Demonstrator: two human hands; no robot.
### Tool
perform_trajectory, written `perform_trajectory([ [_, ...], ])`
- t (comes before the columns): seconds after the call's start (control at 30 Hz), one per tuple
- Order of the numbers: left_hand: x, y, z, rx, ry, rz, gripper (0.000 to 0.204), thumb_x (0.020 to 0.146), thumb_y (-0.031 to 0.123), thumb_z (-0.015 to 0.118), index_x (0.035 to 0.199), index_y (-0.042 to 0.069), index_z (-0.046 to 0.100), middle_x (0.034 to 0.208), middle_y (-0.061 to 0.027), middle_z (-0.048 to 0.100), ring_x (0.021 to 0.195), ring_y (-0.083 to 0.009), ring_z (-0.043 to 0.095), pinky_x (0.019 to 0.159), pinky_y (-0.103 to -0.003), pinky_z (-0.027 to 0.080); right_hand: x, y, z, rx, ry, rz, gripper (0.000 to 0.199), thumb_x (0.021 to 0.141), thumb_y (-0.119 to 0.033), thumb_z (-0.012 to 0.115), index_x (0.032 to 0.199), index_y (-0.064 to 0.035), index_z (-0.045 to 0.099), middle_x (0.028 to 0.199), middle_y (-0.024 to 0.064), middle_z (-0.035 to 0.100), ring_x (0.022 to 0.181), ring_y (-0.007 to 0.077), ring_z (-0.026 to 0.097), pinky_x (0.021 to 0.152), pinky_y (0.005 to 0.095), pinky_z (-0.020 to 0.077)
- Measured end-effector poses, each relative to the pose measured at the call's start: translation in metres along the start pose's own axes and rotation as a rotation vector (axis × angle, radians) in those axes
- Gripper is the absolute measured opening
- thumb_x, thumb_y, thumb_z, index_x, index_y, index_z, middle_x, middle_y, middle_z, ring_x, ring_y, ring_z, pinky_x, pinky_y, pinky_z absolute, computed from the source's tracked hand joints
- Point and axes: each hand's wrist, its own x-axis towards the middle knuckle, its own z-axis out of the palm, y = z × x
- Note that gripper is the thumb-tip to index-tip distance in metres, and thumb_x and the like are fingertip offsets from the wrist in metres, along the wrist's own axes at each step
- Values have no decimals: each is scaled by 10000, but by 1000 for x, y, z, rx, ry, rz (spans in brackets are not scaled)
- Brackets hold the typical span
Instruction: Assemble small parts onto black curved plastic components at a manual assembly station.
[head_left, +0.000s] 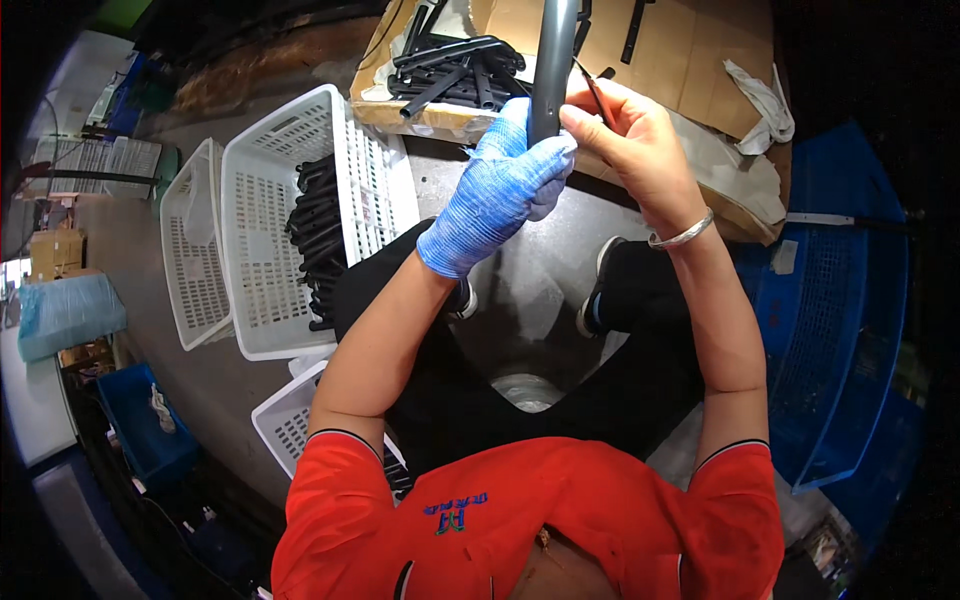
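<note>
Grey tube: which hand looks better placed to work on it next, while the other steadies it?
Probably the right hand: it is bare and pinches a thin black strip right against the grey tube. The left hand, in a blue glove, is wrapped around the tube, steadying it.

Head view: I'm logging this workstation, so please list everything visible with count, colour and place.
grey metal tube: one, grey, upright, held in both hands
white plastic lattice crates: three, white, left floor; largest holds black rods
black rods: many, black, in largest crate
cardboard box: one, brown, top centre, holding black tubes
blue plastic crate: one, blue, right
white cloth: one, white, on cardboard
left hand: blue knitted glove, gripping tube
right hand: bare, silver bangle, holding tube
</note>
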Motion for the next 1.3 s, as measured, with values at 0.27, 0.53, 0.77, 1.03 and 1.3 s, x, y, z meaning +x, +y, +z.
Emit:
perform_trajectory([
  [0.27, 3, -6, 2, 413, 70, 6, 231, 856, 146, 540, 1023, 27, 432, 755, -49, 494, 597, -138, 497, 548, -275, 445, 9, 6, 2, 78, 155, -191, 292, 868, -70, 599, 1140, 15, 533, 952, 42, 623, 884, 88, 569, 810, 206, 435],
  [0.53, -3, -27, 2, 170, -108, -59, 366, 940, 292, 469, 1139, -15, 451, 871, -125, 618, 776, -223, 627, 728, -324, 497, 9, 0, -12, 160, -20, -87, 312, 908, -171, 551, 1164, 3, 518, 908, 40, 623, 797, 46, 563, 659, 158, 439],
  [0.77, -1, -16, 7, 80, -39, -93, 200, 890, 165, 567, 1005, 29, 477, 808, -73, 593, 694, -139, 612, 644, -270, 510, 16, -6, -18, 97, 129, -214, 276, 934, -199, 516, 1134, -8, 523, 922, 78, 666, 536, -32, 411, 452, 126, 282],
  [1.03, -1, -15, 9, 264, -63, -175, 289, 836, 169, 642, 1010, 41, 451, 710, -47, 565, 611, -118, 595, 553, -233, 482, 12, -10, -20, 196, 108, -157, 183, 927, -179, 530, 1028, -29, 558, 881, 34, 663, 555, -12, 388, 472, 142, 283],
  [1.3, -1, -22, 12, 114, -125, -104, 250, 930, 226, 504, 1065, 21, 460, 801, -65, 587, 665, -116, 607, 594, -251, 517, 13, -12, -23, 171, 141, -297, 369, 914, -160, 549, 1243, -27, 453, 1008, 113, 643, 773, 57, 566, 697, 186, 496],
])
